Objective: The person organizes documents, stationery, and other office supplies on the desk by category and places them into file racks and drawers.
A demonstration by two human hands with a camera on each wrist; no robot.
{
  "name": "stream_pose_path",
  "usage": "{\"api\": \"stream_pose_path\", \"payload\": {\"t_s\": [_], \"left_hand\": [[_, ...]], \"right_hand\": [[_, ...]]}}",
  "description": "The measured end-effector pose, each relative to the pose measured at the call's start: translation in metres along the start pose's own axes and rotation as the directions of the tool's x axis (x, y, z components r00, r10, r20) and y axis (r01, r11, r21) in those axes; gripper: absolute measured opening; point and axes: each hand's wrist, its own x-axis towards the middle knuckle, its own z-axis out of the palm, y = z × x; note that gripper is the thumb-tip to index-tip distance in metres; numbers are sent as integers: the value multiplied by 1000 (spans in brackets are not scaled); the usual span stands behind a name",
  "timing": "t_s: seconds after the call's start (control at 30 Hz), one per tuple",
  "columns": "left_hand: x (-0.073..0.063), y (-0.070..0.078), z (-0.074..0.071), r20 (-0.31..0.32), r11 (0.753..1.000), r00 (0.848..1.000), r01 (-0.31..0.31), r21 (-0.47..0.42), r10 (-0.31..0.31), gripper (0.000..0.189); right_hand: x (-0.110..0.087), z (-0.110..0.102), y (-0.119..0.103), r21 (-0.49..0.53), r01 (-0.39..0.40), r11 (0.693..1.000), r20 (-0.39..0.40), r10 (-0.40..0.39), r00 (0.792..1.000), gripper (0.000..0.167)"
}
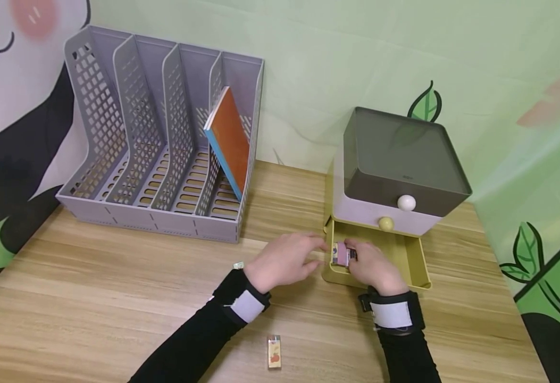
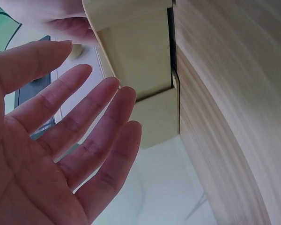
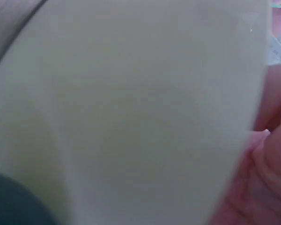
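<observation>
My right hand (image 1: 373, 266) reaches into the pulled-out yellow drawer (image 1: 416, 260) and holds a small pink patterned block (image 1: 341, 254) by the drawer's left wall. The fingers cover part of the block, and a dark-and-white piece shows beside it. In the right wrist view the drawer's pale front fills most of the picture, with the hand (image 3: 271, 164) at the right edge. Just outside the drawer's left corner, my left hand (image 1: 286, 260) hovers with spread, relaxed fingers. Its bare palm shows in the left wrist view, with nothing in it.
A small rectangular piece with a fruit picture (image 1: 274, 352) lies on the table near me. Another small item (image 1: 239, 265) is partly hidden by the left wrist. Grey and white drawers (image 1: 406, 159) are stacked above the yellow one. A grey file rack (image 1: 141, 213) holds an orange-and-blue book (image 1: 232, 138).
</observation>
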Motion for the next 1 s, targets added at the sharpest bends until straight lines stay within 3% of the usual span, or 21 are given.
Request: {"api": "stream_pose_path", "payload": {"t_s": [0.17,0.27,0.43,0.57,0.83,1.0], "left_hand": [[-10,-11,-10,-31,999,999,19,-31,-20,37],[-16,-19,-17,-50,998,998,36,-44,-38,37],[-27,-30,-28,-72,998,995,61,-30,-63,37],[-37,-38,-33,-50,997,996,73,5,-73,35],[-63,-56,-38,-9,996,996,88,34,-88,32],[-81,-70,-39,-1,995,996,93,44,-93,31]], "right_hand": [[-6,-6,-7,-7,-11,1000,-60,11,998,52],[-11,-8,-14,-1,50,999,-158,-49,986,45],[-13,-3,-32,49,252,966,-333,-222,916,25],[-13,7,-46,90,352,932,-384,-294,876,16],[-17,27,-69,86,409,909,-341,-359,869,13],[-22,41,-81,76,396,915,-281,-362,889,17]]}}
